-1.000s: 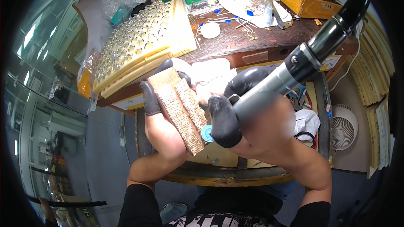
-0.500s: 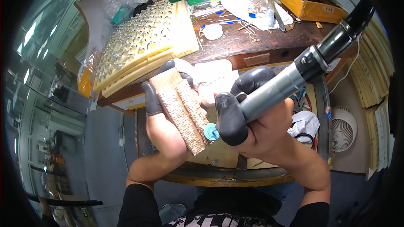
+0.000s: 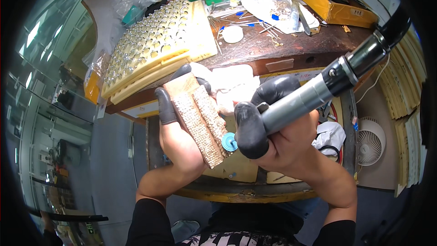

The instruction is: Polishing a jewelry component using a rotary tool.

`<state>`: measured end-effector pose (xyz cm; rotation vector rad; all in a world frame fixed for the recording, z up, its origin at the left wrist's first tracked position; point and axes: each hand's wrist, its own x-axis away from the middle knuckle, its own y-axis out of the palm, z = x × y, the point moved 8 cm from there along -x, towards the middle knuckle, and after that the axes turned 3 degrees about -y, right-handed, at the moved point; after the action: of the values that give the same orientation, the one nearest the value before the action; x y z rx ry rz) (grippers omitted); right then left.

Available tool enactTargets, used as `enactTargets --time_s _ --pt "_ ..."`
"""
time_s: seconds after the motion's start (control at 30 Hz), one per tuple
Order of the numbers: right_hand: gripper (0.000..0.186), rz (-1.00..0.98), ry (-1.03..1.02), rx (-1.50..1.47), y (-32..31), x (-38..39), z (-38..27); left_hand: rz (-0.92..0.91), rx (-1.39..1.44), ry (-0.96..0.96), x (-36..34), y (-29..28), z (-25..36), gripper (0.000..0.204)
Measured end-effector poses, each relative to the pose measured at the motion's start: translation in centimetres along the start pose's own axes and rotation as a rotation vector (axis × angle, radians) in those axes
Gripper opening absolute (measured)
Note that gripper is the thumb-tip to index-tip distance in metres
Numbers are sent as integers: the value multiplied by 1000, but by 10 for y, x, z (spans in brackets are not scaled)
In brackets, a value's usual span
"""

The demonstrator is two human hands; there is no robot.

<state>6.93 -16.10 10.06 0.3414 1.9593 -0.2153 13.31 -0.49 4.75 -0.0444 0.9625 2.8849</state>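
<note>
Left hand (image 3: 184, 150): clamped on the block (image 3: 192, 115), a wood-toned bar with a granular gold surface; the covered thumb bears on its left side, and covered fingertips wrap the far end; black finger covers (image 3: 167, 107) are worn on the gripping digits.

Right hand (image 3: 291, 141): closed around a grey rotary handpiece (image 3: 298, 104); thumb and forefinger pinch it near its working end, and its dark upper end points away to the upper right.

Position of work: the block is held at a slant above the open drawer (image 3: 232, 195), in front of the workbench (image 3: 268, 49); the blue disc (image 3: 228, 142) on the handpiece lies at the block's right edge, near its lower end; whether the disc touches the gold surface cannot be told from this view; whether it is spinning cannot be told either.

Progress: both holds are established and the disc is presented to the block; two lengthwise gold rows, parted by a groove, are in place, while the far end is plain; no clear boundary between treated and untreated grains is visible, so the finished share and the remainder cannot be determined; the block has not yet been set down.

Adjacent items: a white cloth (image 3: 234, 82) lies beyond the hands; a rack of shiny round pieces (image 3: 150, 36) stands at left on the bench.
</note>
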Motion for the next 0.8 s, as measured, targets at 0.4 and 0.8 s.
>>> enactTargets --time_s 0.4,0.8 --pt "14 -11 64 -21 -3 1 5 17 25 7 -2 -4 -1 63" --pt "12 27 10 -6 -1 2 3 -22 5 -21 -4 -5 -3 67"
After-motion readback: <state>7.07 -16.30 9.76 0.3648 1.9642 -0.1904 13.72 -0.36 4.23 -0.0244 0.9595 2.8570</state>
